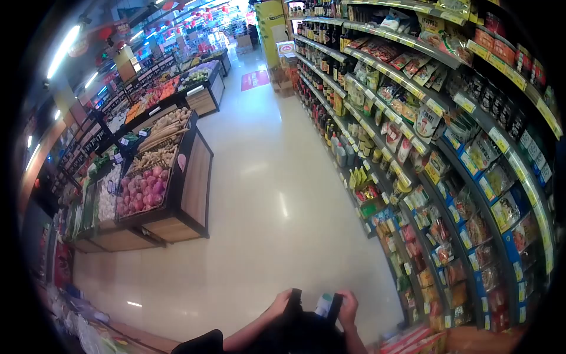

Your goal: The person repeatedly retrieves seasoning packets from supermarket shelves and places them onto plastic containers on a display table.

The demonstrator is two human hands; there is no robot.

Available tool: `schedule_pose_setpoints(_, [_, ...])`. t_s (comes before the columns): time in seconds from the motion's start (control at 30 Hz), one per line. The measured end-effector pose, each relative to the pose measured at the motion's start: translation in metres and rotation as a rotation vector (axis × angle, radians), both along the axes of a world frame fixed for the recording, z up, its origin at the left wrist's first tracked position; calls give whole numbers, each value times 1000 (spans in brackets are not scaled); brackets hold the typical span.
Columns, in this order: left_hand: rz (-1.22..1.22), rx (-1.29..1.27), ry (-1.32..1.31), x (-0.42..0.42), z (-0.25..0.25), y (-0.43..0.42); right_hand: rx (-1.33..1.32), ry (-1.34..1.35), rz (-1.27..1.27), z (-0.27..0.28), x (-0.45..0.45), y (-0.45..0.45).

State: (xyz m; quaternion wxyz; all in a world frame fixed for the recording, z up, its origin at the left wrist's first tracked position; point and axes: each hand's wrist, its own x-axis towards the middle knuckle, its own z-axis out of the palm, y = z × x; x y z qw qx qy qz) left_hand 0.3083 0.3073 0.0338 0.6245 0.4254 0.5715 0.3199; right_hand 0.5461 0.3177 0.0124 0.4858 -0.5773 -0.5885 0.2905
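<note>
At the bottom of the head view, my left hand (pixel 280 304) is closed around an upright black strap (pixel 293 304). My right hand (pixel 348 305) grips a second black strap (pixel 335 309) a short way to the right. Both straps run down into a dark mass in front of my body, which may be a bag; its shape is too dark to make out. Between the straps shows a white and green object (pixel 323 304), cylinder-like, its lower part hidden. Whether it lies inside the dark mass I cannot tell.
Tall shelves (pixel 413 138) of packets, bottles and jars line the right side. On the left stands a wood-sided produce stand (pixel 193 183) with red onions (pixel 141 192) and root vegetables. A pale tiled aisle (pixel 253 171) runs ahead between them, with cartons (pixel 283 79) far down it.
</note>
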Motion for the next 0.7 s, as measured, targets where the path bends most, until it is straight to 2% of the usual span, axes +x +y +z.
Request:
schedule_pose_setpoints(0.07, [-19, 45, 27, 10, 5, 5, -46, -73, -3, 14, 7, 0])
schedule_pose_setpoints(0.13, [-22, 59, 50, 18, 28, 23, -42, -52, -14, 3, 11, 8])
schedule_pose_setpoints(0.23, [-65, 58, 96, 19, 22, 39, -14, -74, -9, -8, 20, 25])
schedule_pose_setpoints(0.37, [-97, 110, 127, 12, -16, 57, 90, -184, -8, -28, 34, 50])
schedule_pose_setpoints(0.43, [-106, 117, 132, 13, -25, 75, -20, -87, -55, -38, 41, 67])
schedule_pose_setpoints(0.53, [-130, -28, 55, 22, 5, 110, -97, 2, -130, -36, 46, 95])
schedule_pose_setpoints(0.63, [-234, 65, 133, 18, -15, 152, -59, -64, -195, -49, 51, 120])
schedule_pose_setpoints(0.7, [-259, 85, 130, 20, -6, 187, 5, -153, -245, -50, 55, 140])
